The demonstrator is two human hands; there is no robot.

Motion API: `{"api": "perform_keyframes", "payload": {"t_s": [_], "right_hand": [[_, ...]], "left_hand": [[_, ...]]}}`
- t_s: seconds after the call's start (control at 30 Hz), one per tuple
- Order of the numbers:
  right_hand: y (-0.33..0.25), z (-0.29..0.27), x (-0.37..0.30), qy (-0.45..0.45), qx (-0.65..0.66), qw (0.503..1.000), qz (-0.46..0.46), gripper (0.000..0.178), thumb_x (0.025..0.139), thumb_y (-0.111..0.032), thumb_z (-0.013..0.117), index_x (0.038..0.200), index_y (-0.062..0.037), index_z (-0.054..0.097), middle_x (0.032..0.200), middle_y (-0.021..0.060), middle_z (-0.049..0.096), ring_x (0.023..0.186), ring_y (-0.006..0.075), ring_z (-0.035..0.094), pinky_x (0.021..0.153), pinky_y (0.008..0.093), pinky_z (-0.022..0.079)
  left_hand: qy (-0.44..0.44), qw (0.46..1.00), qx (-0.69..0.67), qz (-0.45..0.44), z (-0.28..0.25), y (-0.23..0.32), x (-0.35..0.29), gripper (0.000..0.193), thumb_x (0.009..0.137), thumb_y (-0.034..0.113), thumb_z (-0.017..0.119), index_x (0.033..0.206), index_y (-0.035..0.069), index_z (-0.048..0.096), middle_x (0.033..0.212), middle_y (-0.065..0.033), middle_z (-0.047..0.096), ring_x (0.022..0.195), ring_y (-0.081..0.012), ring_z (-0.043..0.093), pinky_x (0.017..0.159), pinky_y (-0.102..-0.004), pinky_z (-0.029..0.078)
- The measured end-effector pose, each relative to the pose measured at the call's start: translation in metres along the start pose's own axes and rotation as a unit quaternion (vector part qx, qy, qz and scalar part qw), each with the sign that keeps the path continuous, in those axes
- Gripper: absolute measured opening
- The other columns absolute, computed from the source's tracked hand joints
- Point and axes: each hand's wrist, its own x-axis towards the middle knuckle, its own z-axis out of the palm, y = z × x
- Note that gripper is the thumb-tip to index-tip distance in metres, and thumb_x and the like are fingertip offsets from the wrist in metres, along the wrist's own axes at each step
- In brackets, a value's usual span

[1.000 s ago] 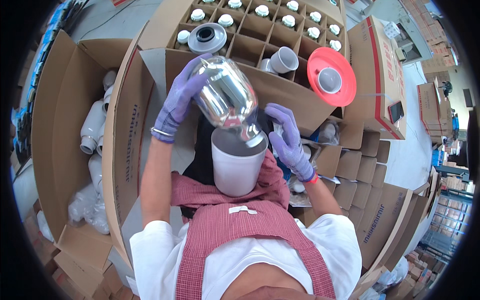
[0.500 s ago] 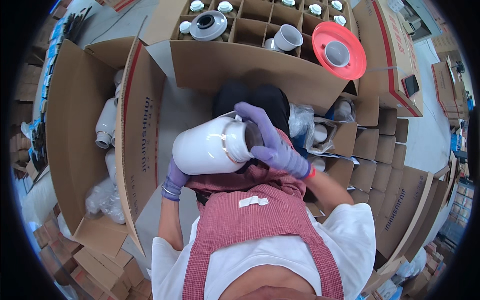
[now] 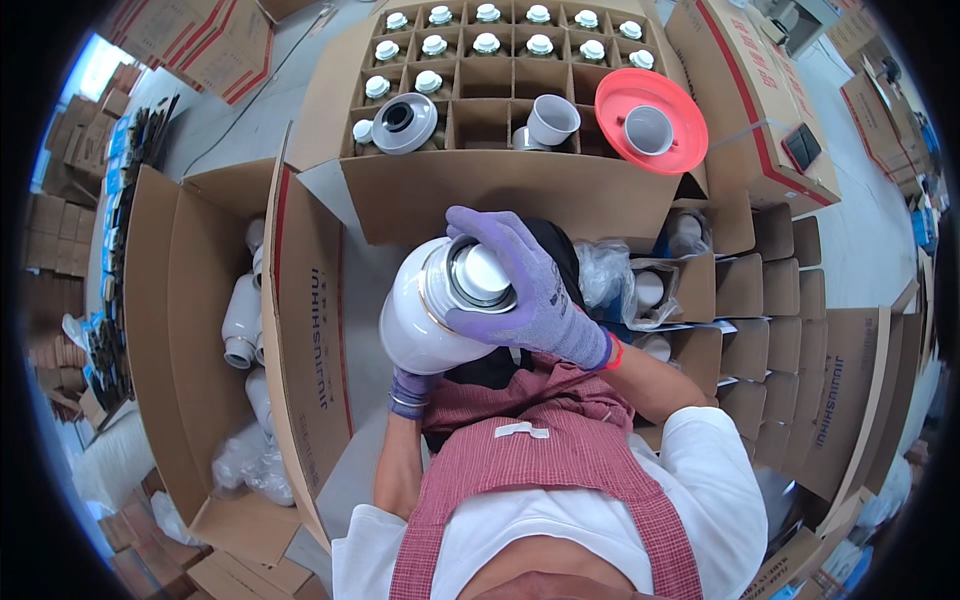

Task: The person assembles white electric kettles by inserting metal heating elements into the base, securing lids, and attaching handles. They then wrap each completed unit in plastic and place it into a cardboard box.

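Note:
A large glossy white bottle (image 3: 412,305) is held over my lap, tilted so that its wide mouth faces up toward me. Around its base is my left hand (image 3: 413,388) in a purple glove, the fingers mostly hidden behind the bottle. My right hand (image 3: 545,300), gloved alike, grips the neck with the thumb on the near side and the fingers over the far side. A white rounded piece (image 3: 484,270) shows in the mouth, partly behind the right fingers; whether it is a stopper I cannot tell.
Ahead stands a divided carton (image 3: 500,195) with several white-capped bottles. On it rest a grey-white lid (image 3: 405,122), a cup (image 3: 553,120) and a red dish (image 3: 675,95) holding another cup (image 3: 648,130). More white bottles (image 3: 240,318) lie in the left carton. Cardboard dividers (image 3: 745,300) stand at right.
The bottle's mouth has tipped up toward me, and a white rounded piece shows where it looked hollow. My right hand has wrapped further round the neck. The view has shifted, showing more of the far carton.

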Motion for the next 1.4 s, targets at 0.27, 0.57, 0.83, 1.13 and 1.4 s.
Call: {"api": "perform_keyframes", "payload": {"t_s": [0.27, 0.57, 0.83, 1.13, 1.4], "right_hand": [[0.070, -0.033, -0.148, -0.065, -0.142, 0.980, 0.121, 0.065, 0.079, -0.022, 0.075, 0.134, 0.0003, 0.048, 0.124, 0.0216, 0.055, 0.115, 0.0376, 0.054, 0.101, 0.0436, 0.043], [0.074, -0.088, -0.079, 0.064, -0.180, 0.964, 0.184, 0.034, 0.089, -0.008, 0.059, 0.121, 0.0004, 0.061, 0.110, 0.0162, 0.066, 0.102, 0.0287, 0.065, 0.090, 0.0365, 0.050], [0.116, -0.030, 0.033, -0.020, -0.192, 0.981, 0.030, 0.056, 0.087, -0.020, 0.068, 0.136, -0.0019, 0.050, 0.133, 0.0220, 0.054, 0.123, 0.0381, 0.053, 0.105, 0.0432, 0.041], [0.131, -0.006, 0.035, 0.071, -0.186, 0.979, 0.051, 0.061, 0.089, -0.025, 0.069, 0.137, 0.0005, 0.043, 0.109, 0.0272, 0.063, 0.097, 0.0415, 0.066, 0.081, 0.0453, 0.054], [0.098, -0.061, 0.011, -0.087, -0.036, 0.965, 0.245, 0.032, 0.097, -0.027, 0.058, 0.119, -0.0037, 0.058, 0.096, 0.0197, 0.065, 0.086, 0.0366, 0.066, 0.075, 0.0420, 0.053]], "left_hand": [[-0.159, 0.968, -0.048, -0.191, -0.066, 0.127, 0.108, 0.044, 0.092, 0.019, 0.063, 0.131, -0.001, 0.055, 0.118, -0.0162, 0.067, 0.107, -0.0257, 0.066, 0.091, -0.0369, 0.054], [-0.052, 0.949, 0.304, 0.069, -0.023, 0.096, 0.228, 0.035, 0.086, 0.029, 0.064, 0.118, 0.015, 0.067, 0.105, -0.0197, 0.068, 0.099, -0.0353, 0.066, 0.092, -0.0452, 0.050], [0.040, 0.896, 0.428, -0.111, -0.115, 0.025, 0.340, 0.055, 0.084, 0.033, 0.069, 0.138, 0.027, 0.054, 0.137, -0.0212, 0.048, 0.117, -0.0424, 0.056, 0.099, -0.0477, 0.046], [0.195, 0.971, -0.124, -0.054, 0.007, 0.093, 0.220, 0.051, 0.102, 0.036, 0.051, 0.136, -0.002, 0.051, 0.115, -0.0157, 0.067, 0.103, -0.0211, 0.065, 0.087, -0.0347, 0.052], [0.011, 0.813, 0.420, 0.404, 0.001, 0.116, 0.180, 0.056, 0.074, 0.016, 0.074, 0.127, 0.010, 0.058, 0.130, -0.0161, 0.054, 0.125, -0.0370, 0.050, 0.106, -0.0461, 0.043]]}}
